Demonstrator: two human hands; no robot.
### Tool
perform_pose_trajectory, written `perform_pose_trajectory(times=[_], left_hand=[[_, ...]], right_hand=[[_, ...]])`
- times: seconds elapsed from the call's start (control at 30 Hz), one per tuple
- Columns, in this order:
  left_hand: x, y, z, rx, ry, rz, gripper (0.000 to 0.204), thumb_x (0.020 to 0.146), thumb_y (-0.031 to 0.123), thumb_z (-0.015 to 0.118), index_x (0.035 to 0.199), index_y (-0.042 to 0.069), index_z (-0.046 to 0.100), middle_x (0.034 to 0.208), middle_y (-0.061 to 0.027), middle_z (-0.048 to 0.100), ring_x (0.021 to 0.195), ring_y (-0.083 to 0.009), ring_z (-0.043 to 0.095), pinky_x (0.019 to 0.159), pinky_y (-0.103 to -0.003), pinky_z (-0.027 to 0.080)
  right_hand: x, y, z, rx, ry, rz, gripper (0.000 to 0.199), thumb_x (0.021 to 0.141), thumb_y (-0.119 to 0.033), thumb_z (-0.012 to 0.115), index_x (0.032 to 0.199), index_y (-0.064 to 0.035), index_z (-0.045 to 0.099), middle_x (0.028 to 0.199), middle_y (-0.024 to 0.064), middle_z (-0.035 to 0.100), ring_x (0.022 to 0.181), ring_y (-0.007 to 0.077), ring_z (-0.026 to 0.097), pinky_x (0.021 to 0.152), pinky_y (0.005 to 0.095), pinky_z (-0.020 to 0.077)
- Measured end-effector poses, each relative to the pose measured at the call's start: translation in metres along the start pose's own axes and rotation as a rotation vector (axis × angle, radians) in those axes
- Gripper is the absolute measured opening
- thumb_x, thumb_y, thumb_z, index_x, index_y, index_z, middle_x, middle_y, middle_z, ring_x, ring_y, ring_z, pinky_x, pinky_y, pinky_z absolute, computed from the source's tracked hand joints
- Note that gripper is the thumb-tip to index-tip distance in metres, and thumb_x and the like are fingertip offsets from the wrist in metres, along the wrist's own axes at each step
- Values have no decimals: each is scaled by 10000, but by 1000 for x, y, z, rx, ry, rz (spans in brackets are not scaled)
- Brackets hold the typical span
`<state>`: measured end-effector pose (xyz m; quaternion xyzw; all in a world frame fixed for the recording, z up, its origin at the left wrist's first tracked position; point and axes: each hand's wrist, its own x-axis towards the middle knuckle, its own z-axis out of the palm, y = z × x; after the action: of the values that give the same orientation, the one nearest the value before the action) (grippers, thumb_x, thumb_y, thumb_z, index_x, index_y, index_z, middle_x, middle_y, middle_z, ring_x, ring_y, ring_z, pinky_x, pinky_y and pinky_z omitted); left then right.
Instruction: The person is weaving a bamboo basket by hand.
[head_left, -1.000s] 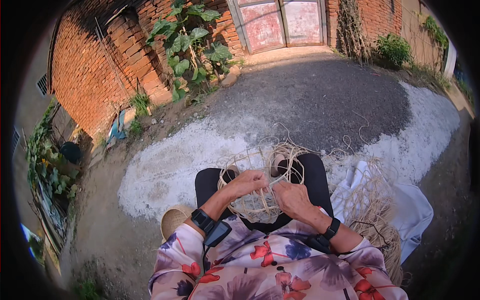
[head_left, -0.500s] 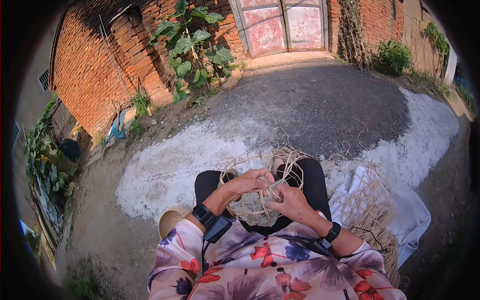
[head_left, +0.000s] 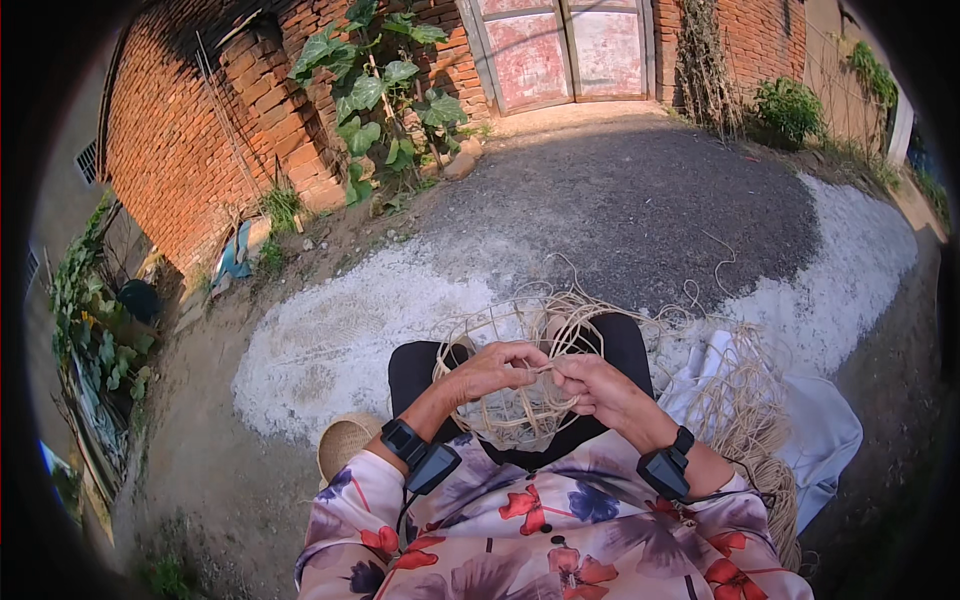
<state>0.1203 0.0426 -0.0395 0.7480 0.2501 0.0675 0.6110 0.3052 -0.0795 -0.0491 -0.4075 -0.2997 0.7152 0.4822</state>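
**Hands close in at the middle of the half-woven straw piece**

Since the earlier frames both hands have drawn nearer each other over the lap, and they now meet at one spot on the straw weave (head_left: 520, 400). The left hand (head_left: 492, 368) is curled, its fingertips pinching a pale strand; the right hand (head_left: 598, 388) is likewise closed on a strand just beside it, so the two touch over the weave. The weave lies on the person's lap, against dark trousers. A rounded, netlike base looks formed, but many loose strands (head_left: 560, 305) arc up and away from it toward the ground, so by my judgement a good deal of plaiting is left. To the right of the weave a bundle of raw straw (head_left: 760, 440) rests on a white cloth (head_left: 825, 420). To the left of the weave, low down, sits a woven straw hat (head_left: 345, 445). Beyond the weave lie pale gravel and a brick wall (head_left: 190, 140).
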Motion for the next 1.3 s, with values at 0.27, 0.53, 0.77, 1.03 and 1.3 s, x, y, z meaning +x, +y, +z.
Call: perform_pose_trajectory(times=[0.27,0.53,0.77,1.03,1.3], left_hand=[[2,-2,26,509,543,297,129,808,118,707,803,-1,660,633,-22,589,553,-61,532,514,-251,438],[1,-11,2,234,421,142,125,821,135,707,795,23,658,649,14,599,569,-53,540,525,-228,434],[8,-19,-8,-218,247,-79,189,870,214,674,806,41,630,680,13,587,548,-59,524,532,-212,433],[13,-25,-15,-255,192,-160,245,849,248,698,724,72,582,621,28,540,526,-56,497,480,-206,378],[4,-21,5,231,500,134,158,811,156,703,771,38,607,664,-11,572,581,-100,538,521,-260,428]], right_hand=[[-73,-63,-101,-4,-16,-321,166,856,-120,651,774,-37,534,728,91,586,441,22,350,399,202,292],[-254,-69,-363,-610,1338,-353,128,752,-196,601,698,-95,544,583,-6,482,395,90,371,313,248,247],[-264,-1,-359,-1358,1124,501,300,590,-228,793,724,-1,650,631,148,645,639,311,654,615,397,531],[-74,5,-71,-1186,419,-695,421,783,-305,728,1049,-4,600,830,123,608,655,242,574,615,336,474],[-59,23,-11,-1332,73,-284,382,822,-377,693,950,-25,623,719,134,606,663,279,592,635,346,464]])
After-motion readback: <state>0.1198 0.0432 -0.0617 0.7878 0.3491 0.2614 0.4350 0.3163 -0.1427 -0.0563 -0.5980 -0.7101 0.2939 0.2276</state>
